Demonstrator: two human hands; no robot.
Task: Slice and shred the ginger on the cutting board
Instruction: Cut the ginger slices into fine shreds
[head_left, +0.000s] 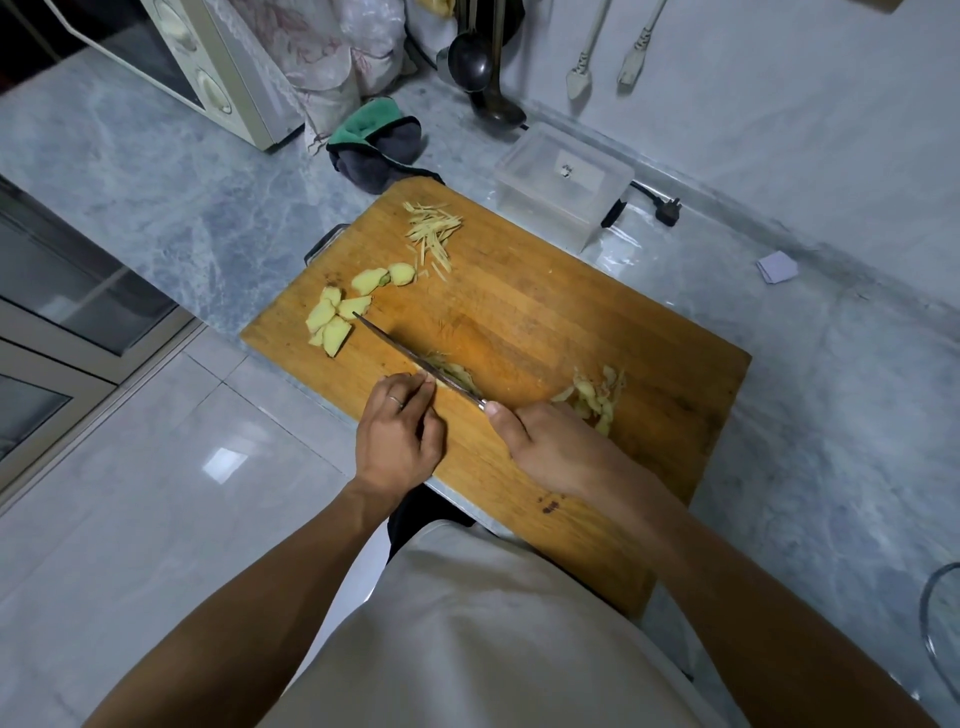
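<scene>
Cutting board (545, 322) spans the counter edge. Right hand (545, 447), fingers wrapped round the handle, lays the knife (410, 358) along the near-left edge; left hand (400, 436) fingertips press ginger (457, 373) against the blade, steadying it. Slices (332, 319) wait leftward; shreds (434, 234) occupy the far corner.

The knife (415, 359) handle is hidden inside the right hand (545, 447), so only the blade shows. The ginger being cut (457, 373) lies mostly behind the blade, and the left hand (400, 431) covers its fingertips against it; whether they touch the ginger cannot be told. The near corner of the cutting board (545, 312) is hidden by the person's torso. The microwave oven (197, 62) is cut off by the top edge, as are the ladle (470, 62) handle and the two hanging utensils (579, 83). A round rim (930, 613) at the right edge is too cropped to identify. The small object inside the clear plastic container (563, 179) is too small to tell.
</scene>
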